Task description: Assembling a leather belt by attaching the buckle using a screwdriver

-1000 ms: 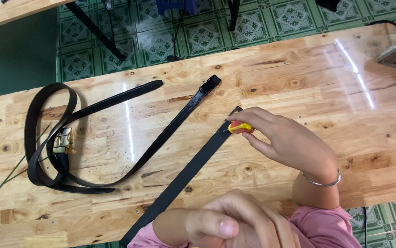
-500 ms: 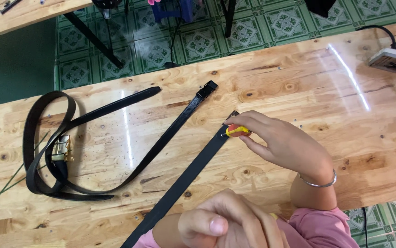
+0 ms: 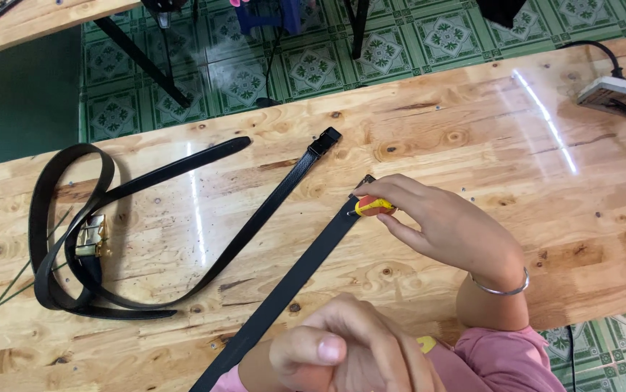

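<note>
Pinching a small tool with a red-and-yellow handle, my right hand has its fingers closed round it and presses its tip against the far end of a long flat black leather strap. That strap lies on the pale knotty wooden desk and runs diagonally from the middle of the desk down to the near edge, where it passes under my left hand. My left hand is curled into a loose fist, thumb forward, right at the near edge; I cannot tell whether it grips the strap there. A thin silver bangle sits on my right wrist, above a pink sleeve.

Well apart from the strap's worked end, toward the left edge of the desk, a second black leather belt lies looped over itself, with a brass-coloured buckle inside the loop and its square black tip pointing toward the far edge. A few thin green stems lie by the loop. At the far right corner sits a white power strip with dark cables.
</note>
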